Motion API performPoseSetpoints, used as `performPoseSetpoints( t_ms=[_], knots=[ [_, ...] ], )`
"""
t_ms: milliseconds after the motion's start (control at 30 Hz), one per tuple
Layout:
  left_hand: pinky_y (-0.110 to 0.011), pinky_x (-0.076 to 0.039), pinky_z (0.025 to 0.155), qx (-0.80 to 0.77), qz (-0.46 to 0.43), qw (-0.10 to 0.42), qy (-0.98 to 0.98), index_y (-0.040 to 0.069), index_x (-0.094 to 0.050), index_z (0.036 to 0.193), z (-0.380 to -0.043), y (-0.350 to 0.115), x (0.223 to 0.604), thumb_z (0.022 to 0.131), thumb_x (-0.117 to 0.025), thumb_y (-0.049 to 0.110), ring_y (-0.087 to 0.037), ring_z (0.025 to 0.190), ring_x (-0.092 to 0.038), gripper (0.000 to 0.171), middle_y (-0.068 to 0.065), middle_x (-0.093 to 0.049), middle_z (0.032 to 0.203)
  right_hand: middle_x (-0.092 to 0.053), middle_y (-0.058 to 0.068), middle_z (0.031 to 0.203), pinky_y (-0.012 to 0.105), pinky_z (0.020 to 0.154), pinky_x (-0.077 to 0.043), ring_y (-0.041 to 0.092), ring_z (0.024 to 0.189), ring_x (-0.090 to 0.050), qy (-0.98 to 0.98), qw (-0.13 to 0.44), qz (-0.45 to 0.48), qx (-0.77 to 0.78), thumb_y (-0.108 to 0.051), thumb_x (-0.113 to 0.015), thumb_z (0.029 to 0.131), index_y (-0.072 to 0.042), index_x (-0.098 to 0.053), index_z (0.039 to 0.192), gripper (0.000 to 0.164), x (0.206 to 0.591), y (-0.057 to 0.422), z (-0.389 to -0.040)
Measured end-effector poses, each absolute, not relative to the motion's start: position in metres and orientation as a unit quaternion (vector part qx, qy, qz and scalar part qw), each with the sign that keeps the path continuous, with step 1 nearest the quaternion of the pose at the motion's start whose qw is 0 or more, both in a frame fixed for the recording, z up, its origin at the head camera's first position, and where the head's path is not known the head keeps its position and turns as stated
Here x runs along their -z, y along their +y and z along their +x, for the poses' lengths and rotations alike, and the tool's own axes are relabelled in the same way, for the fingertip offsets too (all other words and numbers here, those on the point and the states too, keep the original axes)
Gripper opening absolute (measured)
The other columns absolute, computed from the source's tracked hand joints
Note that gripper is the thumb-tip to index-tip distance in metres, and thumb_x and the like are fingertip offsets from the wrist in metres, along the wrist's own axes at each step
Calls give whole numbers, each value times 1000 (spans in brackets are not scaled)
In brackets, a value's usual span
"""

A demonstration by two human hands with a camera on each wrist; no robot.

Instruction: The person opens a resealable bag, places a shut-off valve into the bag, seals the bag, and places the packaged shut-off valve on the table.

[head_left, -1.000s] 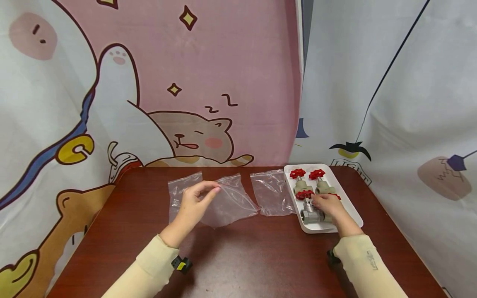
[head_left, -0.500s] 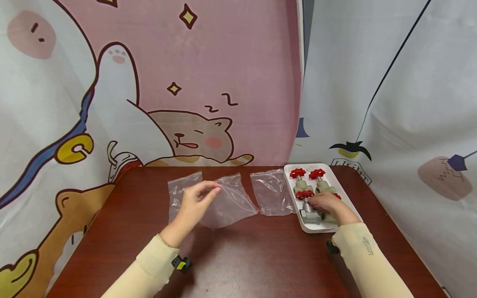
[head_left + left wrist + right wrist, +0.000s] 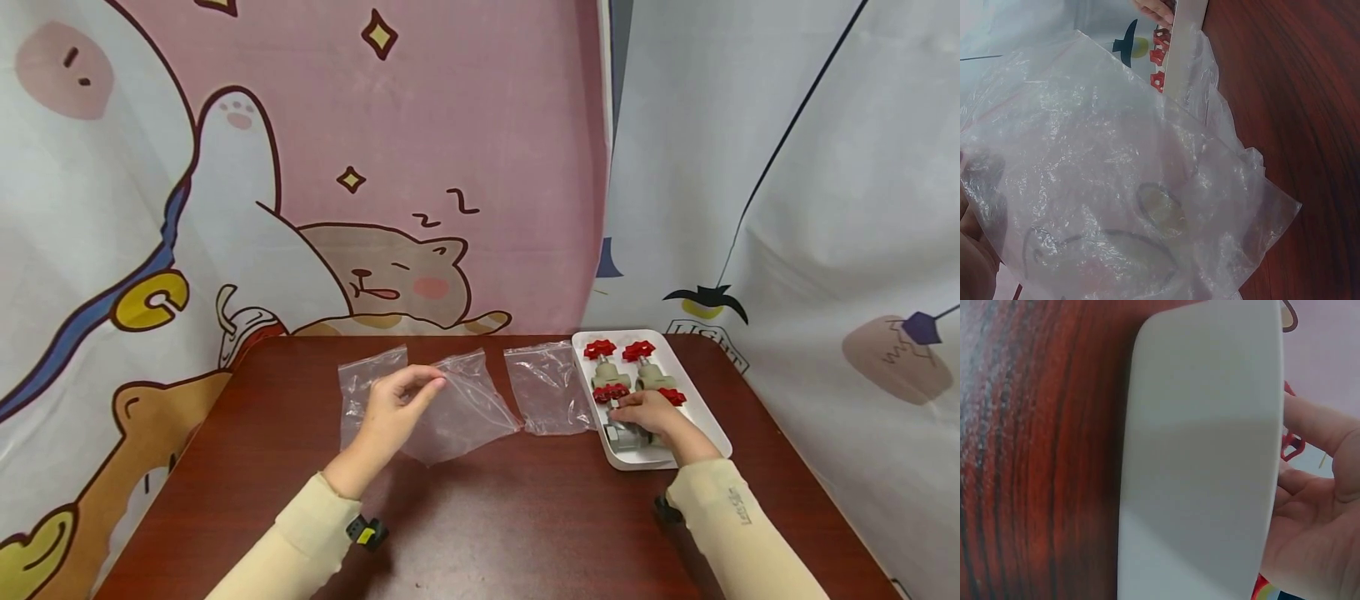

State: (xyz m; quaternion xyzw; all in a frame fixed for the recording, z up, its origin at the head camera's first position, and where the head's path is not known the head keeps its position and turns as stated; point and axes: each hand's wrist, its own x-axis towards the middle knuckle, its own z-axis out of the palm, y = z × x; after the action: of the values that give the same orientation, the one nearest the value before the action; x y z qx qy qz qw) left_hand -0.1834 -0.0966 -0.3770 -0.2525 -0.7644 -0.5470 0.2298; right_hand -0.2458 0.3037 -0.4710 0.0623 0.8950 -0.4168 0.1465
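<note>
In the head view my left hand [image 3: 396, 408] pinches the top edge of a clear zip-lock bag [image 3: 465, 421], which hangs slanting above the table. The left wrist view shows that bag [image 3: 1110, 169] spread wide, crinkled and see-through. My right hand [image 3: 655, 414] reaches into a white tray [image 3: 701, 408], its thumb and fingers around the neck of the front-left gate valve [image 3: 624, 437], just below a red handwheel [image 3: 611, 392]. Seen from the right wrist, the tray's side wall [image 3: 1204, 444] covers the fingertips of the right hand [image 3: 1322, 494].
Two beige valves with red handwheels [image 3: 599, 349] [image 3: 638, 352] lie at the tray's back. Another red handwheel [image 3: 672, 397] shows beside the right hand. A flat clear bag [image 3: 547, 392] lies left of the tray; another bag [image 3: 352, 392] is behind the left hand. A printed curtain [image 3: 480, 167] stands behind the table.
My right hand has shifted slightly left and lower onto the neck of the front-left valve, uncovering more of the right-hand red handwheel. The left hand and its bag have stayed almost still.
</note>
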Motion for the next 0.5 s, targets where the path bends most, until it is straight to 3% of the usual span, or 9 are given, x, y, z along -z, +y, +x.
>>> performPoseSetpoints(
  t_ms=[167,400,500],
  knots=[
    [-18,-50,61,550,-256,228,-761,-3,-68,89,-184,-95,378,83,-67,-5,-7,72,-63,7,-14,-70,81,-55,31,116,32,79,-44,30,99,-52,896,128,50,423,-17,-66,88,18,-50,120,50,472,305,-243],
    [-19,-50,59,555,-258,231,-756,-4,-68,89,-185,-96,380,82,-67,-6,-6,71,-63,7,-14,-71,80,-50,34,123,36,81,-46,34,103,-51,892,109,64,434,-23,-67,88,16,-50,123,55,471,309,-241],
    [-19,-50,60,556,-258,232,-755,-3,-68,89,-185,-97,379,82,-67,-6,-6,71,-63,7,-14,-70,80,-47,33,128,28,75,-46,29,102,-51,882,103,76,454,-26,-65,90,15,-47,127,58,471,311,-242]
  ],
)
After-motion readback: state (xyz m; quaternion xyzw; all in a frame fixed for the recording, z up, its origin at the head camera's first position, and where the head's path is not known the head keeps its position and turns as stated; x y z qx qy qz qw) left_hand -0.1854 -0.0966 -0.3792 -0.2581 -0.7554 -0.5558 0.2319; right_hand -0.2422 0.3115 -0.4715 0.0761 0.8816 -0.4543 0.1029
